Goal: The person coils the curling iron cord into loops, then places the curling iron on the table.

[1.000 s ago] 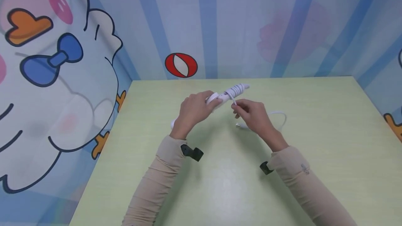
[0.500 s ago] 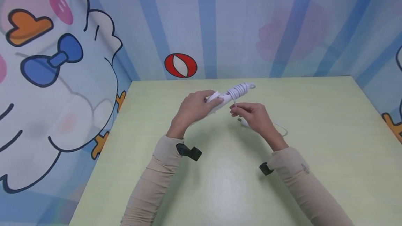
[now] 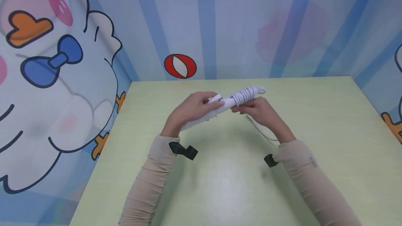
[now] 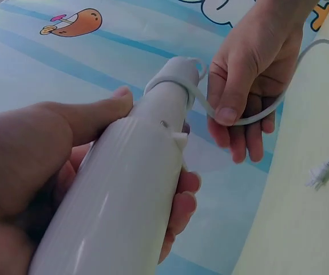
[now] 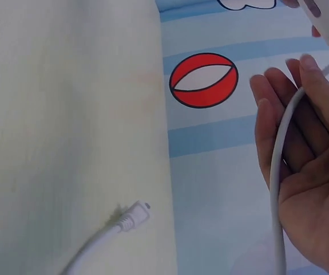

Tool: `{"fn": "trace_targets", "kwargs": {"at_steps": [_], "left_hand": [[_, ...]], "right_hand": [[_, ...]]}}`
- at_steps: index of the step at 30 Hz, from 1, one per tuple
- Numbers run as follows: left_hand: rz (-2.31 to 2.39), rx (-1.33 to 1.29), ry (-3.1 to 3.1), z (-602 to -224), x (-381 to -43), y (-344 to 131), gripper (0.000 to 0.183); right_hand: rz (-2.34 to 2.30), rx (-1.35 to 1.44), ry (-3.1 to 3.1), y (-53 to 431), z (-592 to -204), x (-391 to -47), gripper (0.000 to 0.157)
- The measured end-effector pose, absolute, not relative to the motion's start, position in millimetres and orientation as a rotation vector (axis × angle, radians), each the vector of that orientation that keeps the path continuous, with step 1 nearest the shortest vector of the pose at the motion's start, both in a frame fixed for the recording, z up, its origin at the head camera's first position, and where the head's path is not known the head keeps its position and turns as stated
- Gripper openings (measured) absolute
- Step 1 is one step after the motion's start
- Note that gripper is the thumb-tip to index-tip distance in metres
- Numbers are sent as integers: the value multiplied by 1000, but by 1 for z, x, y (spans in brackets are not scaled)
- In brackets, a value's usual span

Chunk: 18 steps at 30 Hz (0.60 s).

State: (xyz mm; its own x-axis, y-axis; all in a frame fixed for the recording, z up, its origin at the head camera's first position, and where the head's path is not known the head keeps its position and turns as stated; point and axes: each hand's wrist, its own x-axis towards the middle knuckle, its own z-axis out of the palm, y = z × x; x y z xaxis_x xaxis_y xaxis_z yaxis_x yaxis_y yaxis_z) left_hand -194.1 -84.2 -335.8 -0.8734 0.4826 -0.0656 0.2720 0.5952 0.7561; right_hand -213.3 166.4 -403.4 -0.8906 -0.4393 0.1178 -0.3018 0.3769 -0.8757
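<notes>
Pinching the cord (image 5: 277, 189) in a narrow grip, the right hand (image 3: 258, 109) is holding it just beside the white tool (image 4: 113, 195). The left hand (image 3: 194, 107) is holding the tool up above the bench (image 3: 220, 184), with its grip going round the fat part. Both grips are full. White coils (image 3: 245, 96) are sitting close together around the thin end of the tool, and a small loop (image 3: 261, 89) is poking out past them.

It looks like the step in hand is winding the cord on. To do it well, the left hand should be holding the tool steady while the right hand is pulling softly, so each ring is sitting snug. Each new ring should be lying next to the last one, not on top. A slack ring could be slipping off, and a hard tug could be bending the cord too sharply. The plug (image 5: 133, 217) should be hanging free, not snagging.

The tool is looking hard, smooth and shiny, like plastic, and it is getting thinner toward the coils. A little nub (image 4: 179, 137) is sticking out of its side. The cord is looking thin, round and bendy. The plug's neck is showing small ridges.
</notes>
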Motion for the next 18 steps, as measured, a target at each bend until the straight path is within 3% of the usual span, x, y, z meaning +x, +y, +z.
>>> {"fn": "trace_targets", "kwargs": {"at_steps": [6, 11, 18], "left_hand": [[1147, 752, 2482, -331, -194, -91, 25], [1131, 827, 2414, -327, -193, -95, 22], [1037, 895, 2335, -321, -188, -95, 19]], "right_hand": [[-1486, -753, 2438, 173, -392, -217, 25], [-1340, -717, 2552, 179, -383, -213, 14], [-1232, -982, 2638, 183, -376, -211, 18]]}}
